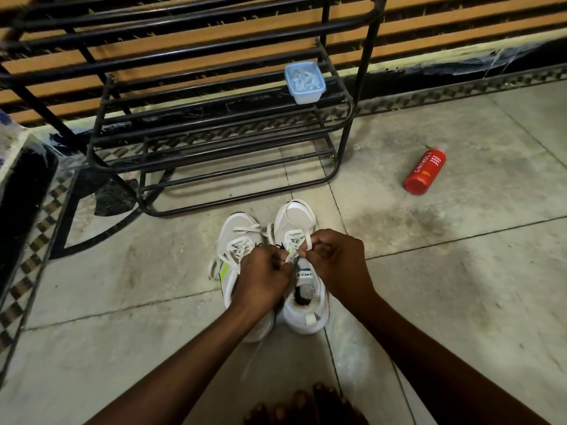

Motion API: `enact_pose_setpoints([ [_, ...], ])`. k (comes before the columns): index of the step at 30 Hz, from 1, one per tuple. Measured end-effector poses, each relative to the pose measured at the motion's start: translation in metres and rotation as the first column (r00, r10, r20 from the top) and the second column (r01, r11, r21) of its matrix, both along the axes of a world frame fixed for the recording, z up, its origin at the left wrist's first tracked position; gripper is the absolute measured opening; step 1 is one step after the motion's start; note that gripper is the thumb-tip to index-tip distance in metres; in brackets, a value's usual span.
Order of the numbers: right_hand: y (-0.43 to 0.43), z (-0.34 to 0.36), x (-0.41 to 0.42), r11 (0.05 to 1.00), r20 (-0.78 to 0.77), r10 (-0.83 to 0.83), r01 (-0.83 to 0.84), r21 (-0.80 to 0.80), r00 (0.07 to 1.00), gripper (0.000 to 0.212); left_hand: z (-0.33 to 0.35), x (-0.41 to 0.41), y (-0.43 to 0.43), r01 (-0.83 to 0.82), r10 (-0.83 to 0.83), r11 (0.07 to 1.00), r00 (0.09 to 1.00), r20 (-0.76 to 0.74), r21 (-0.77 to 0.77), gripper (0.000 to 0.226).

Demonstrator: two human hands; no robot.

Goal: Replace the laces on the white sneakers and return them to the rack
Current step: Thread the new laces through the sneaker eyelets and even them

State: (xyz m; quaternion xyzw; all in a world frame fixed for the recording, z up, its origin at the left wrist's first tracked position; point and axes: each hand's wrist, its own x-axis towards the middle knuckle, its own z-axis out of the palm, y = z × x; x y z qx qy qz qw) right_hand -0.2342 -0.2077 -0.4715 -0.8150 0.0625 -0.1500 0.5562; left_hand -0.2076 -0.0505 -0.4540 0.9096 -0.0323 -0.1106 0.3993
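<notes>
1. Two white mesh sneakers (236, 240) with lime-green side flashes stand side by side on the floor, toes pointing at the rack. They sit just in front of it, between the person's forearms.
2. Both hands work over the sneaker on the right-hand side. The left hand (264, 277) has its fingers curled in tight, pinching the flat cream lace (308, 240) at the top eyelets beside the tongue. The right hand (337, 259) is curled the same way and pinches a strand that loops up over the forefoot.
3. The lace looks soft, limp and light, so it will likely need gripping close to its tip to feed through an eyelet. How the tips are finished cannot be made out.
4. Each sneaker should be light, with a soft upper that gives under pressure. The heel collar or the firm sole edge seems the surest hold for lifting.
5. The other sneaker is laced, with loose ends trailing onto the floor.
6. Pale stone floor tiles (460, 271) look hard, flat and somewhat stained.
7. The black metal tube rack (214, 130) has open bars. A pale blue plastic tub (304, 82) rests on one tier.
8. A red cylindrical bottle (425, 171) lies on its side, well apart to the right.
9. An orange slatted wall (460, 13) stands behind the rack.
</notes>
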Motion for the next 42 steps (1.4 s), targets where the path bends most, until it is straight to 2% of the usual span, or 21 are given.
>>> enact_pose_setpoints([
  [4, -0.001, -0.004, 0.001, 0.995, 0.071, -0.009, 0.016, -0.102, 0.997, 0.019, 0.0, -0.001, -0.002, -0.018, 0.018, 1.0, 1.0, -0.002, -0.02, 0.01],
  [11, 0.001, -0.004, 0.006, 0.972, 0.115, -0.013, 0.04, -0.23, 0.993, 0.022, 0.001, -0.002, -0.003, -0.024, 0.025, 0.999, 1.0, 0.005, -0.04, 0.012],
  [17, 0.0, 0.0, 0.008, 0.886, 0.113, 0.175, -0.107, -0.45, 0.978, 0.028, -0.002, 0.001, -0.001, -0.027, 0.027, 1.0, 1.0, 0.014, -0.014, 0.009],
  [22, -0.002, 0.0, 0.009, 0.8, 0.077, 0.308, -0.214, -0.56, 0.948, 0.025, 0.002, 0.0, -0.002, -0.042, 0.042, 0.999, 0.999, 0.02, -0.006, 0.006],
  [28, -0.004, -0.001, 0.015, 0.786, 0.074, 0.369, -0.269, -0.556, 0.927, 0.021, -0.001, 0.0, 0.001, -0.056, 0.056, 0.998, 0.998, 0.023, -0.016, 0.004],
  [32, -0.004, 0.002, 0.022, 0.903, 0.096, 0.248, -0.194, -0.383, 0.964, 0.019, -0.003, 0.001, 0.001, -0.029, 0.03, 0.999, 0.999, 0.024, -0.021, 0.01],
  [34, -0.005, 0.004, 0.025, 0.927, 0.075, 0.205, -0.169, -0.335, 0.976, 0.019, -0.002, 0.0, 0.0, -0.031, 0.032, 0.999, 0.999, 0.021, -0.024, 0.01],
  [37, -0.005, 0.005, 0.026, 0.884, 0.086, 0.285, -0.227, -0.409, 0.955, 0.022, -0.003, 0.0, 0.002, -0.042, 0.042, 0.998, 0.999, 0.01, -0.04, 0.008],
  [42, -0.008, 0.002, 0.029, 0.739, 0.079, 0.473, -0.346, -0.579, 0.878, 0.026, -0.003, -0.001, 0.004, -0.02, 0.022, 0.999, 0.999, 0.031, -0.048, 0.011],
])
